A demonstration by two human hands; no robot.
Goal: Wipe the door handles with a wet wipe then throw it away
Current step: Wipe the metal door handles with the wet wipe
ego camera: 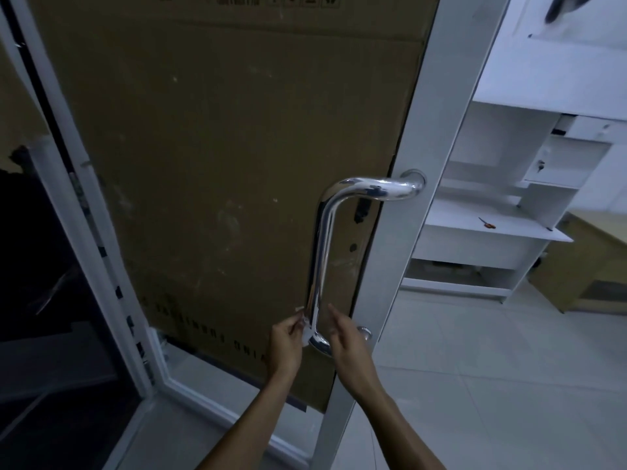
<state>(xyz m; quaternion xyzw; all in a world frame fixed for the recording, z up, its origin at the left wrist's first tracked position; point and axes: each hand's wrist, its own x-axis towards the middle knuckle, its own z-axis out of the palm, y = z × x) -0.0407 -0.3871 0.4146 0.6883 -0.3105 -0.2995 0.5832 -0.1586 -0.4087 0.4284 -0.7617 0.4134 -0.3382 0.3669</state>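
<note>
The chrome door handle [320, 262] runs upright, its lower bend lying between the hands. The left hand [287, 344] pinches the wet wipe [304, 325] against the bar's left side; the right hand [346, 340] hovers just right, fingers relaxed and holding nothing. Most of the bar lies above both hands.

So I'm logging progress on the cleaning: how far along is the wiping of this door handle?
Underway. The left hand pinches the wet wipe against the lower end of the chrome door handle, near its bottom bend. The right hand hovers open beside the bar. Whether the upper bar has been wiped can't be told. Left: any other handles, then binning the wipe; no bin is in view.
</note>
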